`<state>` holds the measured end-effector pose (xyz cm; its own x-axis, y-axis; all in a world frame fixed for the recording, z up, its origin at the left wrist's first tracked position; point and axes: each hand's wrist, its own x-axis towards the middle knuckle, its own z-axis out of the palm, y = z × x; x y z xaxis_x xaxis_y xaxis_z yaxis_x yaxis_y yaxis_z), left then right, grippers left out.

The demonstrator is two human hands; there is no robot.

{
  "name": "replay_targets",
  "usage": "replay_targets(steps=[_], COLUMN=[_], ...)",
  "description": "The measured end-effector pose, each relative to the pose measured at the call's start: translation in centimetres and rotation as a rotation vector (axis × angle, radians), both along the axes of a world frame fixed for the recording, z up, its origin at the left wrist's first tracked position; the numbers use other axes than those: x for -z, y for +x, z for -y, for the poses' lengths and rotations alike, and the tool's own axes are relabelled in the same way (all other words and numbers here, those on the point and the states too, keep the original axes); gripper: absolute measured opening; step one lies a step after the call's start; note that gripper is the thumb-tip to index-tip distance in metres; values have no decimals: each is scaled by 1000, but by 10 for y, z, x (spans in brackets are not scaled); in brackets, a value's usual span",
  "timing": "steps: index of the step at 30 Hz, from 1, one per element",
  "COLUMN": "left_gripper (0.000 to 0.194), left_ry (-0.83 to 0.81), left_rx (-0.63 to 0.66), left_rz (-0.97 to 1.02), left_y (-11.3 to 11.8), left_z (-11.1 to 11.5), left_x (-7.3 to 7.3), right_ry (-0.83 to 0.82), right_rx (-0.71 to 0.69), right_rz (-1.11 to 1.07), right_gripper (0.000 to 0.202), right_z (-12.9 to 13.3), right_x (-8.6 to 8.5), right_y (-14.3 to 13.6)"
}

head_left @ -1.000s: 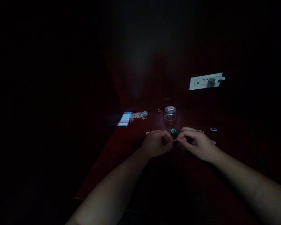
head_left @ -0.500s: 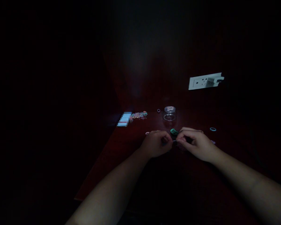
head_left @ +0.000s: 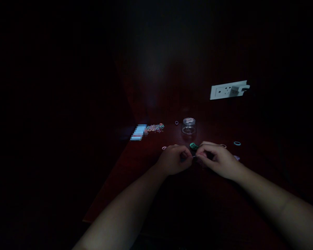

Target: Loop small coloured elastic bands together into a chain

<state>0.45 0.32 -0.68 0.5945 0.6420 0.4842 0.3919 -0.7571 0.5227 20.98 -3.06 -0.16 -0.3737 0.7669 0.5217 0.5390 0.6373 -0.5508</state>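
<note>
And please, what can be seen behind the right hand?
Behind the right hand, part of a pale ring and something purplish show; whatever else the hand covers cannot be seen.

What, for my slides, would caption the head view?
Left hand and right hand pinch a thin strand before a jar.

white wall socket (head_left: 220, 92) with a plug (head_left: 241, 89) in it, bright pixelated screen (head_left: 139, 132), dark red tabletop (head_left: 137, 166)

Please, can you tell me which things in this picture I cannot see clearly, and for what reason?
All in the head view:
- Thin pale strand: too small to identify; the left hand and right hand cover its ends.
- Lit screen: content hidden by pixelation.
- Jar lid: pattern too small.
- Left forearm: cut off by the bottom edge.
</note>
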Motion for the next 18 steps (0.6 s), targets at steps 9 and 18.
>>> replay_targets(steps=[9, 18], left_gripper=[6, 6], left_ry=[-10, -10], left_rx=[-6, -5], left_rz=[-12, -27], left_y=[0, 1], left_z=[-1, -1], left_x=[0, -1], right_ry=[-6, -51], right_rx=[-17, -39], right_rz=[16, 7], right_gripper=[8, 6], right_z=[-3, -1], right_x=[6, 6], right_y=[2, 2])
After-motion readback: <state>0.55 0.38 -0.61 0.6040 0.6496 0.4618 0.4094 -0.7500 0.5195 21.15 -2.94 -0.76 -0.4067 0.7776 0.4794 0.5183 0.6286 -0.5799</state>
